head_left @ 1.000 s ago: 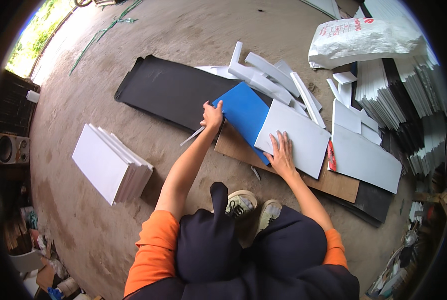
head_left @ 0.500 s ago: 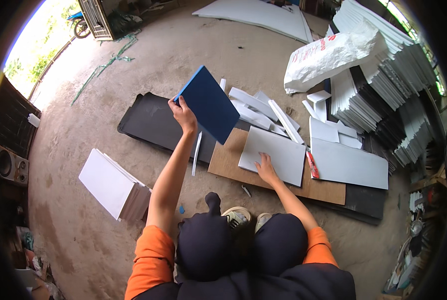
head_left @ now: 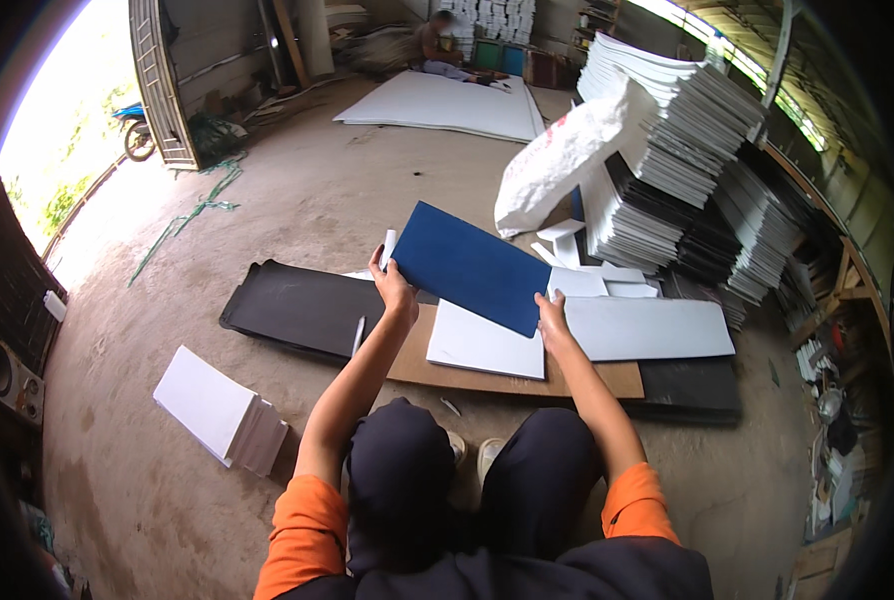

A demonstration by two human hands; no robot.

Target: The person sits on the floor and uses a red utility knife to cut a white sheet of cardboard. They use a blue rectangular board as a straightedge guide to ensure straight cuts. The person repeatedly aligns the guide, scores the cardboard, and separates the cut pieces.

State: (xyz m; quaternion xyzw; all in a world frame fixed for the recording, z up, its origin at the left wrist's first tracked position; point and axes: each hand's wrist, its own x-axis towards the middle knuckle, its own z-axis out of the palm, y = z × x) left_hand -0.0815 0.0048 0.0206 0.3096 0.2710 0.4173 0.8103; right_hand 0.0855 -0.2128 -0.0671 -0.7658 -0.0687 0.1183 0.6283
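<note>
A flat blue rectangular sheet [head_left: 472, 268] is held up in front of me between both hands. My left hand [head_left: 394, 285] grips its left edge, and my right hand [head_left: 552, 315] pinches its lower right corner. Beneath it, a white sheet [head_left: 485, 345] lies on a brown board [head_left: 407, 365], partly hidden by the blue one. The brown board rests on a long black sheet [head_left: 302, 310]. To the right, a longer white sheet [head_left: 647, 330] lies on the same pile.
A stack of white sheets [head_left: 202, 400] sits on the floor at left. Tall piles of white and black sheets [head_left: 657, 150] stand at right, beside a white sack [head_left: 557, 165]. Farther back, a person [head_left: 435, 45] sits by a large white sheet [head_left: 437, 105]. A speaker [head_left: 5, 370] stands far left.
My right hand has left the white sheet and taken hold of the blue sheet's right corner. The blue sheet has swung rightward and levelled out. The view has tilted up.
</note>
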